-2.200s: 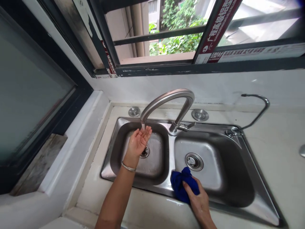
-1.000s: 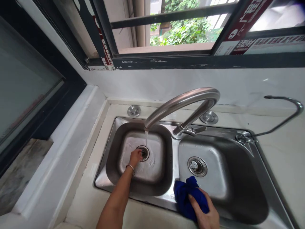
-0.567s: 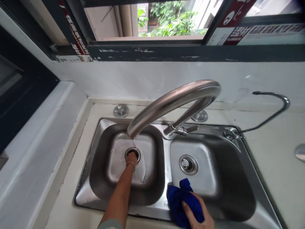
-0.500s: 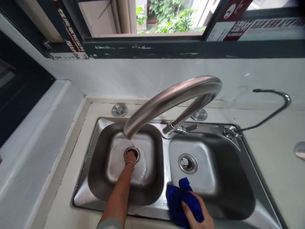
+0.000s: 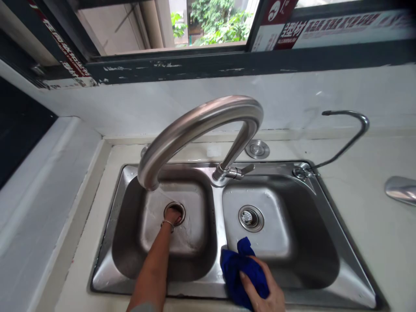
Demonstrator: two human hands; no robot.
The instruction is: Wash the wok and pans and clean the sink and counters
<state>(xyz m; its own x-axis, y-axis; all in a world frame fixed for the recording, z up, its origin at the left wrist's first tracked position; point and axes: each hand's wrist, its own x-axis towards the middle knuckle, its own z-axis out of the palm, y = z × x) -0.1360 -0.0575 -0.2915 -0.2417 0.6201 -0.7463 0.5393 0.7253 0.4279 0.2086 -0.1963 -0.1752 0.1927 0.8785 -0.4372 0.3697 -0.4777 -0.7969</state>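
My left hand reaches down into the drain hole of the left basin, a bracelet around its wrist. Its fingers are mostly inside the hole, so what they touch cannot be made out. A bunched blue cloth is gripped in my right hand, thumb on one side and fingers on the other. That hand is over the front of the sink, by the divider and the right basin. In the right basin, a strainer piece sits tilted within its drain.
A tall arched faucet curves over the left basin, its lever above the divider. Behind the sink lies a round metal drain cover. A thin bent tap rises at the right corner. Another metal object rests on the right counter.
The whole view has shifted, so sink and faucet appear further left. My left hand stays at the drain, its wrist slightly turned. The blue cloth remains in my right hand.
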